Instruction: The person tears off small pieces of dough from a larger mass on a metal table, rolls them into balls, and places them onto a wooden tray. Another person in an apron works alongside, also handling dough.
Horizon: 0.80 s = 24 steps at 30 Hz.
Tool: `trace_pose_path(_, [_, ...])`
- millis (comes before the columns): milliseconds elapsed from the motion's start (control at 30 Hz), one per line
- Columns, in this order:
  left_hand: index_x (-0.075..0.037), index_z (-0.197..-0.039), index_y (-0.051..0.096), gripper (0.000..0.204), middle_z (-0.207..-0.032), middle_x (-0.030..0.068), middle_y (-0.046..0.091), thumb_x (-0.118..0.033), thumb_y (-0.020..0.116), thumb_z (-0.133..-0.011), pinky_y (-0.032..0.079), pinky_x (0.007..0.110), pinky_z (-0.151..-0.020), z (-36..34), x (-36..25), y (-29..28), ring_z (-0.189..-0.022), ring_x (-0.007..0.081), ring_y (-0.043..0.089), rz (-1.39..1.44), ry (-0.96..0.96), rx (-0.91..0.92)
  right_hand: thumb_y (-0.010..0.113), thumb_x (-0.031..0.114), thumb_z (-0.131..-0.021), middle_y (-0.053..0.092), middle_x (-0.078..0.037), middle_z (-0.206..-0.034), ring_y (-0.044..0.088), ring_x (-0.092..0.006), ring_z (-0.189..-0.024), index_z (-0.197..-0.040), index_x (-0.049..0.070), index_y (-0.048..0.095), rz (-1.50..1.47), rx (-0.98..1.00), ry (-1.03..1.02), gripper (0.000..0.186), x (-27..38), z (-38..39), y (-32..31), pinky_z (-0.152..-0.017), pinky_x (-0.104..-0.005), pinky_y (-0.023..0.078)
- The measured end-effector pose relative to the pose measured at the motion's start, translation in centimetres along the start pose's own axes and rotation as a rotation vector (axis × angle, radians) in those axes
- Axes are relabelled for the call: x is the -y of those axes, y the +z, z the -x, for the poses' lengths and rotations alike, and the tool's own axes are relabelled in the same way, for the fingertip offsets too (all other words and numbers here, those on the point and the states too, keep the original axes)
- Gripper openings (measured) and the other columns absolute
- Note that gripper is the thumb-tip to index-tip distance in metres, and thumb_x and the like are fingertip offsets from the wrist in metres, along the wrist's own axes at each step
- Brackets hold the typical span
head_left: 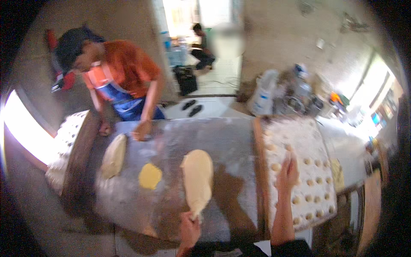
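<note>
A long, flattened piece of pale dough [198, 175] lies on the metal-topped table in front of me. My left hand [189, 231] is closed around its narrow near end. Off to the right, my right hand [287, 173] is over a floured tray [295, 128], fingers pressed together and pointing away from me. A small pale spot shows at its fingertips, too blurred to tell whether it is held. Several small round dough pieces [317, 198] sit in rows on that tray, to the right of my right hand and nearer to me.
Across the table [231, 141], a co-worker in an orange shirt and blue apron [124, 103] leans over it. A yellow flat piece [150, 176] and another dough length [114, 156] lie at left. A second tray [70, 132] stands far left. Bags and pots [295, 103] are behind.
</note>
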State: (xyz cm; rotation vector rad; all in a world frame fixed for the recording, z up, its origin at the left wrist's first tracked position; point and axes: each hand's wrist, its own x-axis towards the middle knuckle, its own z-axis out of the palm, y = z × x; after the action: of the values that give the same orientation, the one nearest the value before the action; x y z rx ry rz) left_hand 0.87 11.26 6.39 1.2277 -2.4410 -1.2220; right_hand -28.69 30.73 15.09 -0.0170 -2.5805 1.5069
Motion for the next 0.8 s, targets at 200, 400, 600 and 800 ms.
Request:
trace_pose_path(200, [-0.002, -0.125, 0.059, 0.037, -0.112, 0.0238, 0.067, -0.025, 0.06, -0.096, 0.052, 0.052, -0.091, 0.0, 2.0, 4.0, -0.11, 0.0412, 0.065, 0.055, 0.317, 0.467, 0.042, 0.054, -0.107, 0.068, -0.014, -0.105, 0.064, -0.0274, -0.095, -0.128, 0.002, 0.062, -0.457, 1.194, 0.832, 0.06, -10.3, 20.5, 11.4, -0.087, -0.0399, 0.05])
trace_pose_path(400, [-0.01, -0.13, 0.059, 0.052, -0.119, 0.0181, 0.065, -0.033, 0.074, -0.086, 0.042, 0.05, -0.102, 0.4, -3.0, -0.6, -0.117, 0.0296, 0.059, -0.27, 0.91, 0.539, 0.055, 0.051, -0.101, 0.057, -0.015, -0.127, 0.052, -0.0348, -0.116, -0.142, 0.004, 0.045, -0.272, 0.963, 0.546, 0.064, -12.5, 25.4, 13.9, -0.101, -0.0475, 0.038])
trace_pose_path(600, [-0.007, -0.102, 0.061, 0.029, -0.094, 0.0146, 0.063, -0.03, 0.07, -0.088, 0.045, 0.05, -0.082, -5.7, 2.7, 7.1, -0.093, 0.0318, 0.061, -0.167, 1.171, 0.537, 0.069, 0.049, -0.095, 0.045, -0.017, -0.15, 0.04, -0.0421, -0.137, -0.156, 0.006, 0.029, 0.202, 0.57, 0.0, 0.085, -17.7, 30.8, 7.1, -0.116, -0.0551, 0.026])
trace_pose_path(800, [-0.004, -0.096, 0.068, 0.022, -0.092, 0.0126, 0.068, -0.026, 0.062, -0.097, 0.049, 0.047, -0.082, -8.4, 4.6, 5.2, -0.09, 0.0337, 0.065, -0.083, 1.217, 0.532, 0.043, 0.038, -0.109, 0.059, -0.023, -0.138, 0.058, -0.0376, -0.124, -0.15, 0.001, 0.045, 0.682, 0.474, -0.197, 0.055, -8.8, 30.8, 3.5, -0.104, -0.049, 0.045])
